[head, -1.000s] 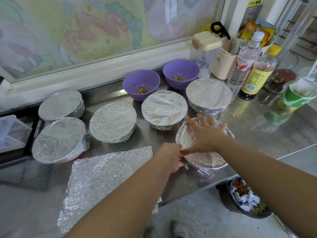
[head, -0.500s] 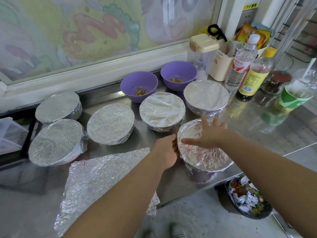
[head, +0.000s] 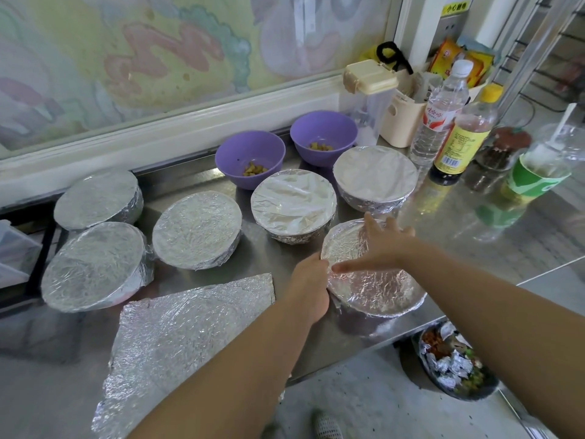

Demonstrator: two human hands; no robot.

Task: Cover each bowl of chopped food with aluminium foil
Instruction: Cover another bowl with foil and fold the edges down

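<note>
My right hand [head: 381, 248] presses flat on the foil-covered bowl [head: 376, 294] at the counter's [head: 474, 248] front edge; my left hand [head: 311, 286] curls round its side.

Your steel counter [head: 459, 236] carries six foil-covered bowls: the far-left pair [head: 98, 199] [head: 95, 266], a middle bowl [head: 197, 229], two further right [head: 293, 201] [head: 375, 174], and the nearest covered bowl [head: 376, 293] by the near edge. Behind them you have two open purple bowls [head: 250, 153] [head: 323, 131] holding a few chopped bits, and a loose foil sheet [head: 177, 337] lies flat at the near left. At the far right stand a clear container [head: 368, 106] with a cream lid, a cream caddy [head: 400, 125], a water bottle [head: 440, 118], a yellow-capped bottle [head: 459, 144], a dark jar [head: 503, 150] and a green-labelled cup [head: 535, 172].
</note>
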